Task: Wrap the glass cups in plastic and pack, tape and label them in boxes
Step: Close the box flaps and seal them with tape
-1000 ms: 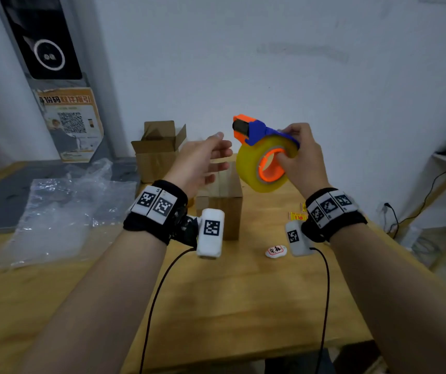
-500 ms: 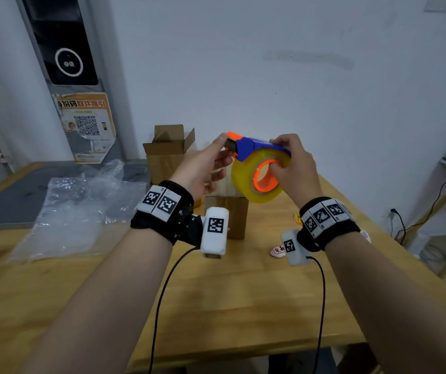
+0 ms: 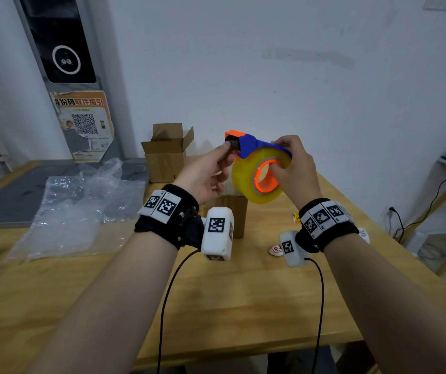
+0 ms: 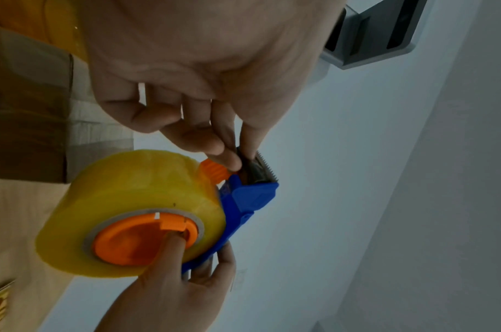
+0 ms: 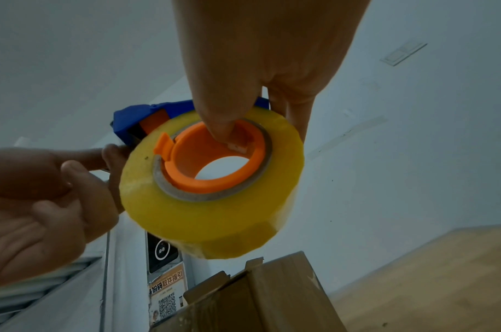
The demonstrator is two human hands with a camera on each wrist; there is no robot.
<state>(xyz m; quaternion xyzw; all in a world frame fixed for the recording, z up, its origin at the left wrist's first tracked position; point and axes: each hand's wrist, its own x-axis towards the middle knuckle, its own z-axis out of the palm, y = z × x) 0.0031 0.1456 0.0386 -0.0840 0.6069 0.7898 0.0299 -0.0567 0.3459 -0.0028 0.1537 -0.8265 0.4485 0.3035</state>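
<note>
From the head camera, the right hand holds the tape dispenser in the air above the wooden table, its thumb hooked into the orange core and its fingers curled over the blue frame. The left hand pinches at the dispenser's cutter end, thumb and forefinger closed together there. Right under the yellow roll stands a closed cardboard box; an open cardboard box sits farther back by the wall. A heap of plastic wrap lies on the left of the table, and small stickers lie near the right wrist.

The left wrist view shows the fingertips of the left hand pressed together on the tape end beside the serrated blade — whether they hold tape or just the blade housing is hard to tell.

The right wrist view shows the right thumb inside the orange core — the other fingers wrap round the roll's far side.
</note>
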